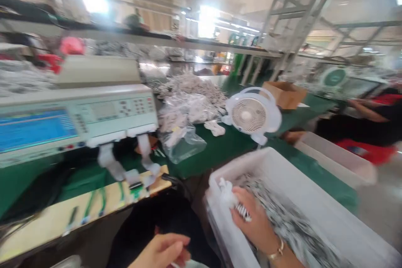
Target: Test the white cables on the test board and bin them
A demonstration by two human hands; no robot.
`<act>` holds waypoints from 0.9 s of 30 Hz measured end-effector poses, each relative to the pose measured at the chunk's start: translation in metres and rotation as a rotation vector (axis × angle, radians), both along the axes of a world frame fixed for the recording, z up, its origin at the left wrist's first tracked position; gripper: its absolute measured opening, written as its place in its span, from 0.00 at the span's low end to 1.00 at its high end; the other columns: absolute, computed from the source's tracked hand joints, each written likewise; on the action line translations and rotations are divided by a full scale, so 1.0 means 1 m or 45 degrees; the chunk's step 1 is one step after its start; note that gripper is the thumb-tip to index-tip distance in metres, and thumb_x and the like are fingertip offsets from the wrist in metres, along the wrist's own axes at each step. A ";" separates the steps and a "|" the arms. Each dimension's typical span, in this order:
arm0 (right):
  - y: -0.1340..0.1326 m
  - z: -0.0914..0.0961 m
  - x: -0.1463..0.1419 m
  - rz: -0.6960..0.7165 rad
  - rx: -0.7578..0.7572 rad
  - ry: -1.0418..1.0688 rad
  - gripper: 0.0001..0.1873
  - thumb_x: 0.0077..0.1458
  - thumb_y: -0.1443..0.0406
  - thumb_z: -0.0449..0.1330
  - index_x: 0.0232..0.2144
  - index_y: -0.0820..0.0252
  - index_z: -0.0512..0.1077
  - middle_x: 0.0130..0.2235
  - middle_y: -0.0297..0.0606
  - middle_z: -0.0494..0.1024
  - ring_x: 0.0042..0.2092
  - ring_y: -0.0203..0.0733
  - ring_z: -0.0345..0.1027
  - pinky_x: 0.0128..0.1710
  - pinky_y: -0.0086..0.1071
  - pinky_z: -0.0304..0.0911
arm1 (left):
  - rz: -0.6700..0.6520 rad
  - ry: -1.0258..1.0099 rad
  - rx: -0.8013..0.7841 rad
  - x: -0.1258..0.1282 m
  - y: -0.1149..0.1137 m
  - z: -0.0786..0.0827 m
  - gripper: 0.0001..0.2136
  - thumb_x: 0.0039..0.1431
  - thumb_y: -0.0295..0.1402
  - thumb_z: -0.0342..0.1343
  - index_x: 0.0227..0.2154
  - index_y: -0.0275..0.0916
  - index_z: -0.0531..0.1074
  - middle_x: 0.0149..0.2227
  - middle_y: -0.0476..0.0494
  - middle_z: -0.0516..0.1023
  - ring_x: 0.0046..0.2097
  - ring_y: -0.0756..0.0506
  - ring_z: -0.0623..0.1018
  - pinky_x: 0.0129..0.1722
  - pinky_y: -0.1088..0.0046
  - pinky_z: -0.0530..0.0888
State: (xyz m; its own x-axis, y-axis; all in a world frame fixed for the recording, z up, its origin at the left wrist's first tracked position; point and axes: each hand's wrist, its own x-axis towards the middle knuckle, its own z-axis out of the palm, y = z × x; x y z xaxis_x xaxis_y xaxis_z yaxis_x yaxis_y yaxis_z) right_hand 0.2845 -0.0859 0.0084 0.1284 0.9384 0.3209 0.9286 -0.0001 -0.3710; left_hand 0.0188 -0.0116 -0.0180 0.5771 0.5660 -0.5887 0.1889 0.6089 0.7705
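Observation:
My right hand [253, 217] reaches into a white plastic bin [317, 201] and grips a white coiled cable bundle [230, 199] at the bin's near-left corner. The bin holds several grey-and-white cable bundles [282, 213]. My left hand [165, 251] is low at the bottom edge, fingers curled around something small and pale that I cannot make out. The picture is blurred by motion.
A beige test instrument with a blue screen [72, 121] stands at left on the green table [226, 146], above a wooden jig board [81, 213]. A small white fan [251, 115], bagged white cables [188, 100], a cardboard box [284, 92] and another person [370, 121] lie farther right.

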 end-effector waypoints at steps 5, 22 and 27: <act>0.052 0.015 -0.122 1.108 -0.039 -0.204 0.15 0.50 0.71 0.48 0.38 0.53 0.67 0.39 0.36 0.74 0.32 0.40 0.66 0.31 0.33 0.61 | 0.356 -0.580 -0.204 -0.017 0.020 0.013 0.15 0.45 0.40 0.55 0.33 0.33 0.70 0.31 0.39 0.73 0.30 0.49 0.72 0.30 0.75 0.66; 0.109 -0.028 -0.186 0.312 -0.351 1.028 0.10 0.48 0.60 0.54 0.32 0.57 0.70 0.31 0.35 0.75 0.32 0.40 0.67 0.33 0.27 0.60 | 0.905 -0.303 0.316 -0.041 0.036 -0.016 0.23 0.31 0.33 0.64 0.35 0.39 0.65 0.30 0.46 0.71 0.32 0.48 0.70 0.30 0.76 0.65; 0.113 -0.031 -0.173 0.246 -0.359 1.185 0.13 0.47 0.59 0.54 0.27 0.62 0.71 0.25 0.36 0.75 0.29 0.40 0.65 0.30 0.28 0.59 | 0.767 -0.509 0.029 -0.042 0.035 -0.010 0.17 0.42 0.46 0.54 0.28 0.36 0.67 0.28 0.46 0.70 0.29 0.50 0.69 0.29 0.76 0.64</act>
State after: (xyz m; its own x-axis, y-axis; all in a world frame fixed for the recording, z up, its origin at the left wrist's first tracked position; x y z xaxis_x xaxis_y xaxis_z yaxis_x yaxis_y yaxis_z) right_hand 0.1115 0.0268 -0.0228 0.0529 0.9962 -0.0686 0.2605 -0.0800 -0.9622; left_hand -0.0228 0.0235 -0.0284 0.3299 0.8634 -0.3818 -0.4735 0.5012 0.7243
